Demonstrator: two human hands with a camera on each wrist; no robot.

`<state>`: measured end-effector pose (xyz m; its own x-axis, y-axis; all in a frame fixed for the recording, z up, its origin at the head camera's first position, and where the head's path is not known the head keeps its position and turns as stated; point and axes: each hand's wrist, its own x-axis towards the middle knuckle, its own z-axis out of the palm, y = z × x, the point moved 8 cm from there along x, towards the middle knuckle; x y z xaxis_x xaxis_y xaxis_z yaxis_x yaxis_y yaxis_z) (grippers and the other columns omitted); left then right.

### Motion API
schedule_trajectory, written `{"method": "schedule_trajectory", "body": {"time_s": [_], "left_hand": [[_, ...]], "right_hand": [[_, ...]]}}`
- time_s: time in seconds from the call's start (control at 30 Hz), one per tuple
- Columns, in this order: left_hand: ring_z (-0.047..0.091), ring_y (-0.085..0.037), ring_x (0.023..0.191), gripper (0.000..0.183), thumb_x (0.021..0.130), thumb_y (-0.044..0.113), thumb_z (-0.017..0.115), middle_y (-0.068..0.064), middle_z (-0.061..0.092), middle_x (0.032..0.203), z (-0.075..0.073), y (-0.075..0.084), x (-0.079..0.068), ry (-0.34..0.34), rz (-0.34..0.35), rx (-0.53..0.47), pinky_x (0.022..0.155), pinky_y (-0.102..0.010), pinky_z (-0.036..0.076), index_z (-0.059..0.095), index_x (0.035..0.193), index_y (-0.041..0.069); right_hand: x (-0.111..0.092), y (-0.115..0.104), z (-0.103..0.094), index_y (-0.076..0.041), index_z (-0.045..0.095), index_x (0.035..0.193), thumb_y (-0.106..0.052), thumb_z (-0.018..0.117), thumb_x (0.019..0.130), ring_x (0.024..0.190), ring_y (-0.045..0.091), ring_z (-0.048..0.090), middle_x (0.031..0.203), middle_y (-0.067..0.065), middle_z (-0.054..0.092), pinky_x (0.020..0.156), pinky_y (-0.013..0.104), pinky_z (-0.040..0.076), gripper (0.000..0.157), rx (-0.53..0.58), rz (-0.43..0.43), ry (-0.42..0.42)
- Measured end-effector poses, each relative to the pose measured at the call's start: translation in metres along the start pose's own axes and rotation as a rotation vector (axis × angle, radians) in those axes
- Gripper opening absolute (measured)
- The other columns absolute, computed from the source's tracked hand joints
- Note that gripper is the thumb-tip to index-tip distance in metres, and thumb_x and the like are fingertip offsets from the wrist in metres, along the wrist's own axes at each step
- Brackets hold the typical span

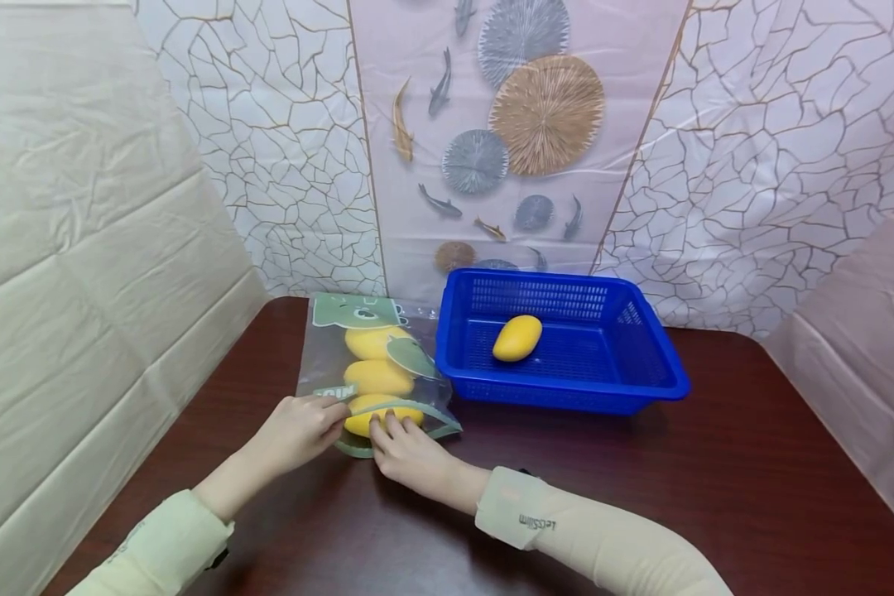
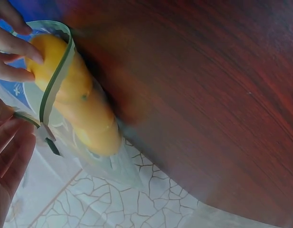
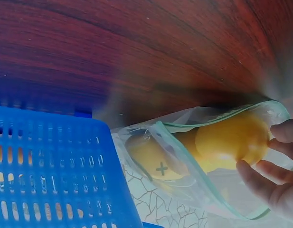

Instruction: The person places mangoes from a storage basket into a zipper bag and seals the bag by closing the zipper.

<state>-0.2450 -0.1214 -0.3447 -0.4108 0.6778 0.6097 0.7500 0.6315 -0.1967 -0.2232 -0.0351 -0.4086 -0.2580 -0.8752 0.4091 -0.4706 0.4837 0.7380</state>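
A clear zip bag (image 1: 320, 343) with green printing and a green-edged mouth lies on the table, with three yellow mangoes lined up inside. The nearest mango (image 1: 362, 423) is at the open mouth. My left hand (image 1: 303, 426) pinches the bag's edge at the left end of the mouth; in the left wrist view the green zip strip (image 2: 53, 90) runs out from its fingers. The fingertips of my right hand (image 1: 417, 459) touch the nearest mango, as the right wrist view shows at the mango's end (image 3: 231, 137). Part of the right fingers is hidden.
A blue plastic basket (image 1: 559, 396) with slotted sides stands right of the bag, almost against it. One mango (image 1: 517, 338) lies in the basket. Beneath is a dark red-brown wooden table (image 1: 752, 463), with patterned cloth (image 1: 305, 124) hanging behind it.
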Motion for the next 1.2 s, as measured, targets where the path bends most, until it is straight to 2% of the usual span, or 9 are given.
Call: {"method": "schedule_trajectory", "body": {"time_s": [0.13,0.33,0.5,0.63,0.77,0.93,1.13,1.2], "left_hand": [[0.047,-0.008,0.049,0.019,0.065,-0.001,0.072,0.006,0.053,0.062,0.0,0.001,0.001,0.003,0.004,-0.014,0.043,-0.021,0.036,0.059,0.071,0.012],[0.05,-0.009,0.051,0.019,0.067,0.0,0.072,0.006,0.054,0.063,0.002,0.002,0.001,-0.002,-0.002,-0.017,0.043,-0.023,0.038,0.058,0.072,0.012],[0.051,-0.009,0.052,0.02,0.064,0.0,0.072,0.006,0.055,0.064,0.002,0.0,-0.001,0.003,-0.008,-0.016,0.043,-0.023,0.039,0.058,0.07,0.013],[0.05,-0.007,0.051,0.02,0.064,-0.001,0.072,0.006,0.055,0.064,0.002,0.0,-0.001,0.006,0.001,-0.016,0.043,-0.022,0.038,0.058,0.07,0.012],[0.051,-0.007,0.052,0.022,0.062,-0.001,0.073,0.007,0.056,0.064,0.003,-0.002,-0.002,-0.005,-0.01,-0.011,0.043,-0.021,0.038,0.058,0.069,0.013],[0.051,-0.006,0.053,0.023,0.062,-0.001,0.074,0.008,0.056,0.065,0.003,-0.005,-0.007,-0.029,-0.038,-0.005,0.043,-0.021,0.038,0.058,0.069,0.014],[0.053,-0.006,0.053,0.022,0.063,0.0,0.075,0.007,0.059,0.066,0.004,-0.009,-0.01,-0.062,-0.051,-0.009,0.045,-0.021,0.04,0.06,0.07,0.014],[0.052,-0.007,0.052,0.022,0.063,0.0,0.075,0.007,0.058,0.065,0.004,-0.01,-0.01,-0.082,-0.058,-0.008,0.044,-0.021,0.039,0.06,0.07,0.015]], "right_hand": [[0.005,0.0,0.007,-0.018,0.072,0.104,-0.013,0.041,0.093,0.095,0.017,0.061,0.112,0.002,0.063,0.069,0.027,0.051,0.034,-0.003,0.026,-0.031],[0.014,0.006,0.017,-0.023,0.072,0.106,-0.01,0.03,0.094,0.1,0.016,0.063,0.116,0.001,0.062,0.074,0.024,0.053,0.045,-0.059,0.138,-0.044],[0.02,0.01,0.025,-0.022,0.071,0.107,-0.015,0.04,0.091,0.103,0.018,0.062,0.12,0.003,0.059,0.076,0.023,0.052,0.035,-0.073,0.25,-0.073],[0.021,0.009,0.03,-0.024,0.069,0.112,-0.022,0.046,0.09,0.106,0.02,0.061,0.125,0.002,0.058,0.078,0.024,0.051,0.032,-0.078,0.31,-0.166],[0.019,0.005,0.03,-0.021,0.064,0.121,-0.025,0.045,0.093,0.11,0.021,0.06,0.131,0.002,0.057,0.084,0.027,0.051,0.035,-0.056,0.307,-0.267],[0.018,0.003,0.021,-0.02,0.061,0.126,-0.024,0.041,0.096,0.111,0.022,0.059,0.132,0.001,0.057,0.087,0.029,0.051,0.036,-0.02,0.271,-0.308],[0.015,0.005,0.007,-0.018,0.063,0.123,-0.018,0.035,0.096,0.103,0.02,0.058,0.124,0.001,0.059,0.082,0.028,0.051,0.039,0.016,0.272,-0.245],[0.013,0.004,0.006,-0.019,0.064,0.12,-0.018,0.037,0.095,0.099,0.017,0.056,0.12,0.0,0.06,0.08,0.027,0.05,0.037,0.038,0.267,-0.234]]}}
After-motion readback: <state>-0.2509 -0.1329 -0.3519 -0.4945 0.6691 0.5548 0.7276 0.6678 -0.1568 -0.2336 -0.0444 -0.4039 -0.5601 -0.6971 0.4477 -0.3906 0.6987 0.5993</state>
